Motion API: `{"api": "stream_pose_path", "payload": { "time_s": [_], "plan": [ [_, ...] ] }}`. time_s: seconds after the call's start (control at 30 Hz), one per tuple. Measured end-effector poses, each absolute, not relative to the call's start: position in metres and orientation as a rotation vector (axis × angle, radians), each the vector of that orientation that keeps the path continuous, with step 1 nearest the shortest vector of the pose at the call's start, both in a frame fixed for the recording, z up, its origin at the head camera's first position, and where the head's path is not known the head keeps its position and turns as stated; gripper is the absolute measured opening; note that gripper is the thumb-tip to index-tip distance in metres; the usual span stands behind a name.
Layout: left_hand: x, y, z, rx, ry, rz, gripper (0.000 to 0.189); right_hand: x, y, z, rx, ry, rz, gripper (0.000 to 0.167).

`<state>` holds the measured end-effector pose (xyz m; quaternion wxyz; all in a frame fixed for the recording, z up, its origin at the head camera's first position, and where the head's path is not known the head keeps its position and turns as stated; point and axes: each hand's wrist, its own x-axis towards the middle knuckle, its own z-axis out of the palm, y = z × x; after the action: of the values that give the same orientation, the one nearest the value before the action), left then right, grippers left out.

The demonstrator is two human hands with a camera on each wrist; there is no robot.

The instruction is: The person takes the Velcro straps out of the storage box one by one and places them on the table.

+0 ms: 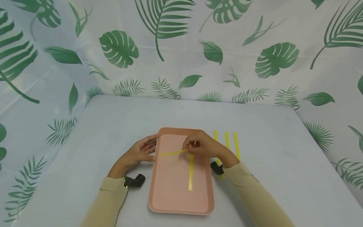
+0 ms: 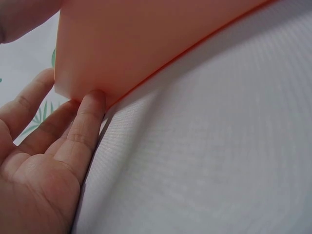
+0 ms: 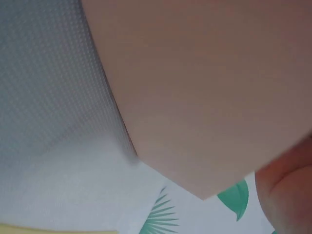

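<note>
A pink rectangular tray [image 1: 170, 195] stands on the white table, its outer wall also showing in the left wrist view. My left hand [image 1: 135, 155] rests at its left rim; in the left wrist view the fingertips [image 2: 92, 102] touch the tray's outer side. Over the tray, my right hand [image 1: 202, 145] pinches one end of a thin yellow strip [image 1: 171, 153] that stretches leftward. A second yellow strip [image 1: 190, 176] lies lengthwise on the tray floor, its upper end partly behind that hand. The right wrist view catches only the hand's edge [image 3: 287, 195] beside the tray wall.
Several more yellow strips [image 1: 236, 143] lie on the table to the tray's right, partly behind my right wrist. A leaf-patterned cloth [image 1: 181, 63] hangs behind and along the sides of the table [image 1: 127, 116]. Black wrist cameras [image 1: 134, 181] sit at both cuffs.
</note>
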<state>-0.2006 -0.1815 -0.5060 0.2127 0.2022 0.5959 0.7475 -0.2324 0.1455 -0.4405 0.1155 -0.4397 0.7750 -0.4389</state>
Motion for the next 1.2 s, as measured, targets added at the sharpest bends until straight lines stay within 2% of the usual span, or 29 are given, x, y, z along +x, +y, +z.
{"api": "stream_pose_path", "payload": {
  "time_s": [0.3, 0.6, 1.2],
  "plan": [
    [-0.200, -0.181, -0.505, 0.562, 1.651, 2.075, 0.102, -0.222, 0.154, -0.428, -1.067, 2.365, -1.388, 0.010],
    [-0.199, -0.181, -0.504, 0.556, 1.665, 2.072, 0.102, -0.218, 0.167, -0.422, -0.957, 2.271, -1.624, 0.002],
    [-0.202, -0.182, -0.510, 0.609, 1.643, 2.071, 0.101, -0.209, 0.191, -0.427, -0.734, 2.175, -1.816, 0.023]
  ]
}}
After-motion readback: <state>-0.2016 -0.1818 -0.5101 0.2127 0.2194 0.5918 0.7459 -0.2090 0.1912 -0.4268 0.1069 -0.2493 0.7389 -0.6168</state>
